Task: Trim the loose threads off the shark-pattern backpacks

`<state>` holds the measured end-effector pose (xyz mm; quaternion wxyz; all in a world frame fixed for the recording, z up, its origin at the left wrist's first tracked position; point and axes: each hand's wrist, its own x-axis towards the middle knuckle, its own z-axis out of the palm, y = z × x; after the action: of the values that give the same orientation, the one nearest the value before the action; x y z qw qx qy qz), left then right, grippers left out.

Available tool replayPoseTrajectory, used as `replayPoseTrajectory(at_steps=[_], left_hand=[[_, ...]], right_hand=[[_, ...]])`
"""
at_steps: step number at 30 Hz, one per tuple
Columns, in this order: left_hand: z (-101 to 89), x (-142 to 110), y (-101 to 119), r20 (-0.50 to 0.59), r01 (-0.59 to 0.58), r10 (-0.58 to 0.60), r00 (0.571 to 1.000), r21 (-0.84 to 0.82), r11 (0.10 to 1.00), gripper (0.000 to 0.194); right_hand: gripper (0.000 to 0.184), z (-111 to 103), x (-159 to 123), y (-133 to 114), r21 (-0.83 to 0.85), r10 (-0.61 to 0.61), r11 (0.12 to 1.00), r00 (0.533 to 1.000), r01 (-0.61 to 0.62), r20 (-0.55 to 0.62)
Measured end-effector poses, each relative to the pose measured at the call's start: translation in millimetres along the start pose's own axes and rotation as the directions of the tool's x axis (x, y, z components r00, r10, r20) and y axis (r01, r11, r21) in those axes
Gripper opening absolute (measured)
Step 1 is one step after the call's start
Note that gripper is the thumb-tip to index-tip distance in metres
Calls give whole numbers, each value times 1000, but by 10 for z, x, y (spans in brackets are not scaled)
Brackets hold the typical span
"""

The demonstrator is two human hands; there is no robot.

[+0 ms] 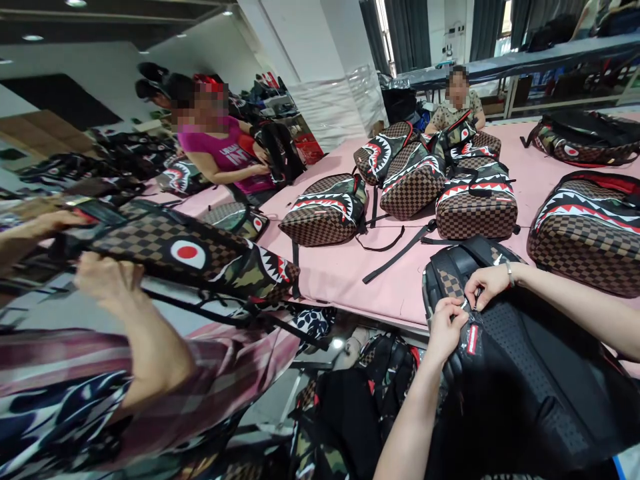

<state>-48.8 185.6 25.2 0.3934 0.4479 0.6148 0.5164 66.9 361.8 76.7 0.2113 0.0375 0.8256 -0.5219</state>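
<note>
The left hand (446, 325) and right hand (487, 287) pinched a small fitting (467, 305) on the bag (555, 333), where light, steady fingertips likely worked best.

The single view looked from the wearer's head, forward and down, with the wearer's own hands (463, 310) and the black backpack (520, 353) close up at lower right. It took in the pink desk (350, 267) lengthwise from its near edge, the horizon tilted, a neighbour's arms (135, 320) near at left, and the pillar (325, 73) and curtains (407, 37) far off; only one camera showed, so no part was shared.
</note>
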Motion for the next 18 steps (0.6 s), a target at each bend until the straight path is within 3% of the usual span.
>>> replayPoseTrajectory(at_steps=[8,18], left_hand=[[-12,22,4,20,4,-4,1000,-16,1000,8],[-18,44,-22,20,2,0,1000,-57,998,8]], right_hand=[[31,-12,63,23,-29,-58,998,997,59,43],[31,-72,73,-115,-41,15,999,997,-12,74]])
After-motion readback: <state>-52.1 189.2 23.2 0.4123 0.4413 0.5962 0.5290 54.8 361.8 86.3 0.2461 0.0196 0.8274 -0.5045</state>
